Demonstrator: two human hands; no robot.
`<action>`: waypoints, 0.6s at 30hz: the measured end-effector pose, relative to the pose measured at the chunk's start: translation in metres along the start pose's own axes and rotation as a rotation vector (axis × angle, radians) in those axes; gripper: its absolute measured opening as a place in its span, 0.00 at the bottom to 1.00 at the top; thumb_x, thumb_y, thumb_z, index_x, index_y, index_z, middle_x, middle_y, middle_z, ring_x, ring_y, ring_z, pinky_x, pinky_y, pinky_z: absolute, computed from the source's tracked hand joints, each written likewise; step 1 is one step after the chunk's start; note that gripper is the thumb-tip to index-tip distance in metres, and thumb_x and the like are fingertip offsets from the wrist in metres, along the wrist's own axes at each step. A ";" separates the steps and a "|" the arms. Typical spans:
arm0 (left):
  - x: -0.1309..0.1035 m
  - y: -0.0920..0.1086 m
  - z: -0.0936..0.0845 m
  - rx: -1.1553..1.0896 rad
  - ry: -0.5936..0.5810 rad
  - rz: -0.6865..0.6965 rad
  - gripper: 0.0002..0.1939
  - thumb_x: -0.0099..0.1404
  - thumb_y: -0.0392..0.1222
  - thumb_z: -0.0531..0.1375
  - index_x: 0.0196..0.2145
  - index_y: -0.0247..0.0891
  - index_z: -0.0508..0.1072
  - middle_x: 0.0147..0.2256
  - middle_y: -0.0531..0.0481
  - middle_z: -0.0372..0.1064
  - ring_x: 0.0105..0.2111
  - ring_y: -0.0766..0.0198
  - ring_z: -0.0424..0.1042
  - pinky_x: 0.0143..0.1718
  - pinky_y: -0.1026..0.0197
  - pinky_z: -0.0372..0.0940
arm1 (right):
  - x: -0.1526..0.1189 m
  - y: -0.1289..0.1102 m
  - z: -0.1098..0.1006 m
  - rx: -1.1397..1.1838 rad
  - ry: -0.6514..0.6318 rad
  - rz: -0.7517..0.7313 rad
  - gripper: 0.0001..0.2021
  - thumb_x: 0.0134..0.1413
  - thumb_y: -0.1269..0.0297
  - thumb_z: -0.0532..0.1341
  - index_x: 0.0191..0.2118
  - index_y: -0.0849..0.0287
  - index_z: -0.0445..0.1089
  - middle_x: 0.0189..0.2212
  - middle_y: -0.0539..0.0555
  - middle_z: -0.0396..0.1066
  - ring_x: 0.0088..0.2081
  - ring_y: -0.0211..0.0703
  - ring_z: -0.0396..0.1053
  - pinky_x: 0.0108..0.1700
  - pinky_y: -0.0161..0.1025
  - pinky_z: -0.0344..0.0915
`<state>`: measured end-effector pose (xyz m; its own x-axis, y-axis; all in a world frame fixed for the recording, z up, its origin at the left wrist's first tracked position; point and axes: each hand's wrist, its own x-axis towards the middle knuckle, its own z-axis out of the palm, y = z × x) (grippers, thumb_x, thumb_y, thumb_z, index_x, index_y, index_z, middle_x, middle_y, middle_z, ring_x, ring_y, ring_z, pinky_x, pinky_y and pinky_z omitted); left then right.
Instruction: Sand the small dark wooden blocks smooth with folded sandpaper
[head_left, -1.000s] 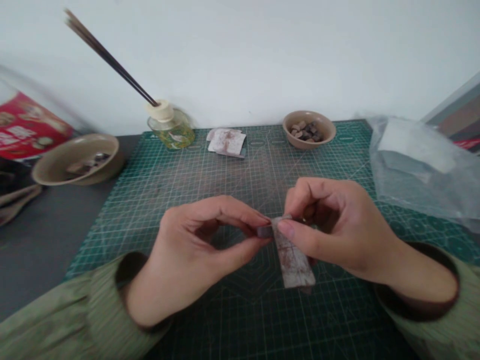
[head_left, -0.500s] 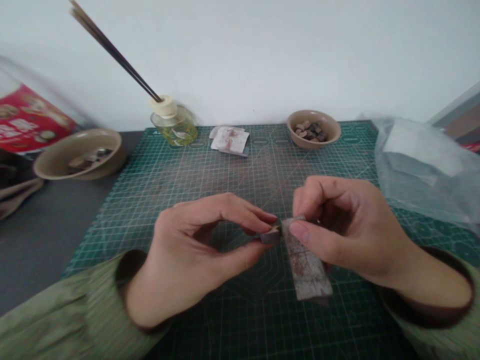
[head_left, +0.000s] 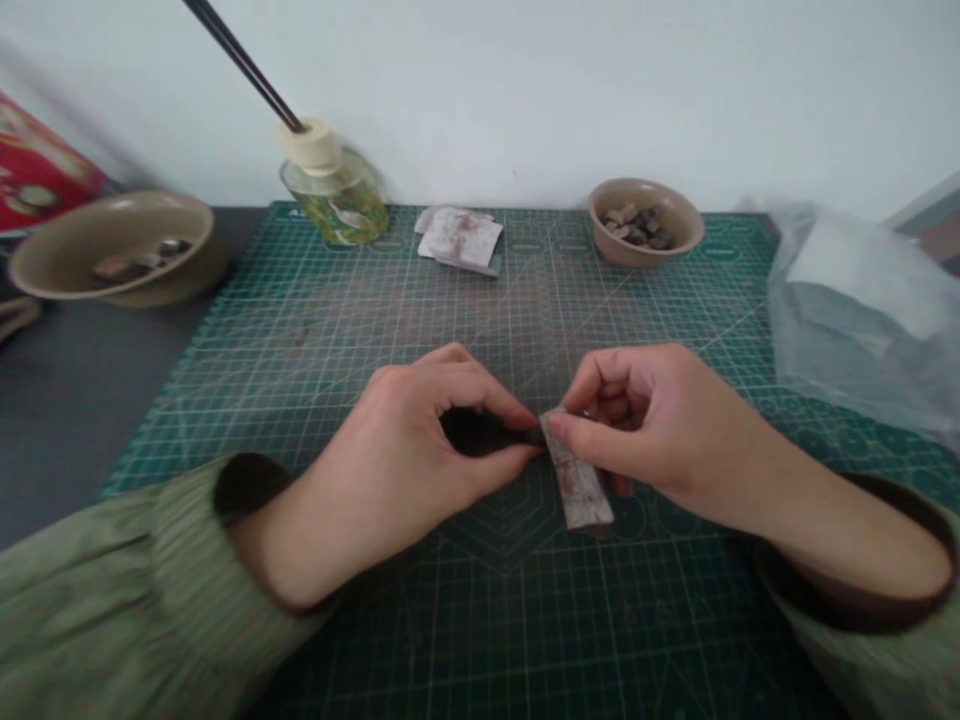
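Near the middle of the view, my left hand (head_left: 427, 455) pinches a small dark block (head_left: 532, 436) between thumb and fingertips. Most of the block is hidden by the fingers and the strip. My right hand (head_left: 649, 420) is closed on the upper end of a worn strip of sandpaper (head_left: 579, 490), pale with reddish-brown stains, whose lower end hangs free. The strip's top edge meets the block between the two hands. Both hands are held over the green cutting mat (head_left: 480, 620).
At the back stand a reed diffuser bottle (head_left: 341, 205), a pile of stained paper pieces (head_left: 459, 240) and a bowl (head_left: 686, 235) of several small brown pieces. A larger bowl (head_left: 161, 290) is left, with a red package (head_left: 37, 165) behind it. A clear plastic bag (head_left: 847, 350) lies right.
The view has tilted and shifted slightly. My hands have come closer together, and the sandpaper strip now presses against the block, covering more of it.
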<state>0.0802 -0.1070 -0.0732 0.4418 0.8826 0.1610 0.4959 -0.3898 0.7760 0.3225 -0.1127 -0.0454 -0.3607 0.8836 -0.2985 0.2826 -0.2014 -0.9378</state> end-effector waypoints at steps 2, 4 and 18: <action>0.000 0.001 0.000 0.003 0.000 -0.030 0.05 0.64 0.39 0.76 0.38 0.48 0.89 0.38 0.54 0.83 0.38 0.61 0.81 0.40 0.56 0.73 | 0.001 0.000 0.003 -0.042 0.030 -0.027 0.11 0.56 0.67 0.79 0.32 0.58 0.76 0.21 0.47 0.77 0.21 0.34 0.71 0.22 0.28 0.64; 0.000 0.002 0.000 0.008 -0.002 -0.040 0.05 0.63 0.40 0.76 0.38 0.48 0.90 0.37 0.54 0.83 0.37 0.61 0.81 0.40 0.56 0.72 | 0.002 0.000 0.005 -0.085 0.038 -0.049 0.12 0.56 0.68 0.79 0.31 0.58 0.75 0.20 0.46 0.75 0.21 0.34 0.71 0.21 0.28 0.62; 0.001 0.003 0.001 -0.004 0.044 -0.075 0.05 0.62 0.39 0.77 0.35 0.49 0.89 0.36 0.53 0.83 0.35 0.58 0.81 0.41 0.54 0.73 | -0.001 -0.001 0.007 -0.258 0.113 -0.221 0.11 0.57 0.69 0.77 0.30 0.57 0.75 0.21 0.45 0.73 0.21 0.33 0.66 0.21 0.32 0.56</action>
<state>0.0830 -0.1073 -0.0715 0.3703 0.9199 0.1291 0.5232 -0.3214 0.7893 0.3160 -0.1166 -0.0451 -0.3414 0.9381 -0.0579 0.4289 0.1007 -0.8977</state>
